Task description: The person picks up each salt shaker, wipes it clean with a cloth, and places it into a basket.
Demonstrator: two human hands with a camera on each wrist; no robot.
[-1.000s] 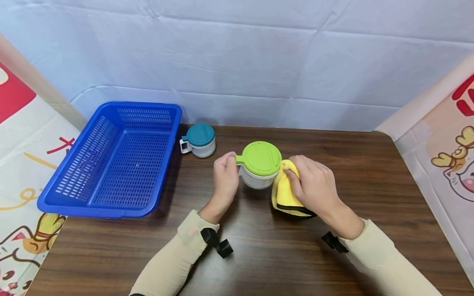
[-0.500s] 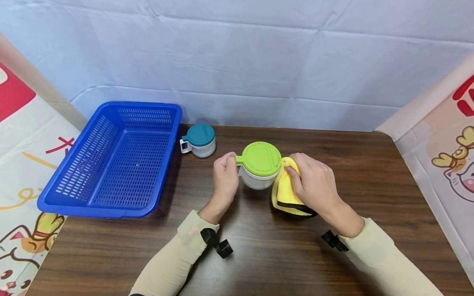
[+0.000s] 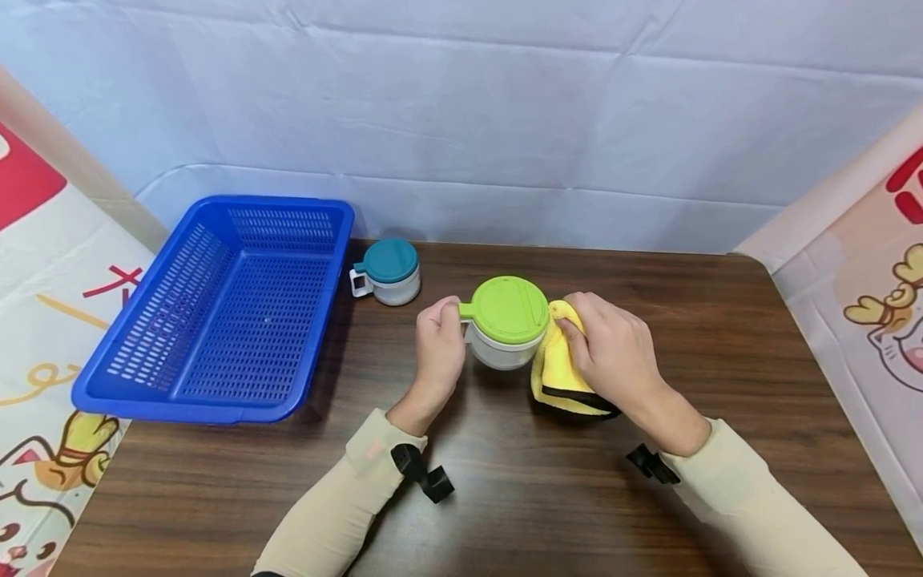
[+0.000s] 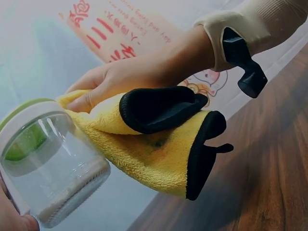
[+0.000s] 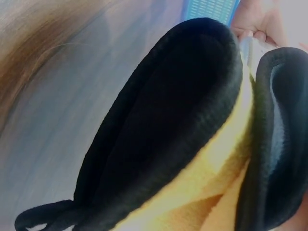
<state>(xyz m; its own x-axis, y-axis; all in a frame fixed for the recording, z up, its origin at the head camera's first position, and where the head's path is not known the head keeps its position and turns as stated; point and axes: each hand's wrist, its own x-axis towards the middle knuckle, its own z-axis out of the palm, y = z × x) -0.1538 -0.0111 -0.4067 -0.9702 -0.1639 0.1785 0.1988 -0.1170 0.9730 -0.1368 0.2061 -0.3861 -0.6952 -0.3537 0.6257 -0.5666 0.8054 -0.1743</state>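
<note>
My left hand grips the handle of a clear seasoning jar with a green lid, held up off the table. In the left wrist view the jar is tilted, and it looks clear-walled with a ribbed lower edge. A yellow cloth with black edging is pinched in my right hand, its upper end against the jar's right side at the lid rim. Folds of the cloth fill much of the right wrist view and hide the right fingers there.
A second seasoning jar with a teal lid stands at the back of the brown table. Left of it lies a blue plastic basket with slotted walls. A pale sheet hangs behind the table, with printed sheets at both sides.
My right hand and the cloth have shifted slightly up and away along the jar's side. The left hand and the green-lidded jar stay nearly where they were.
</note>
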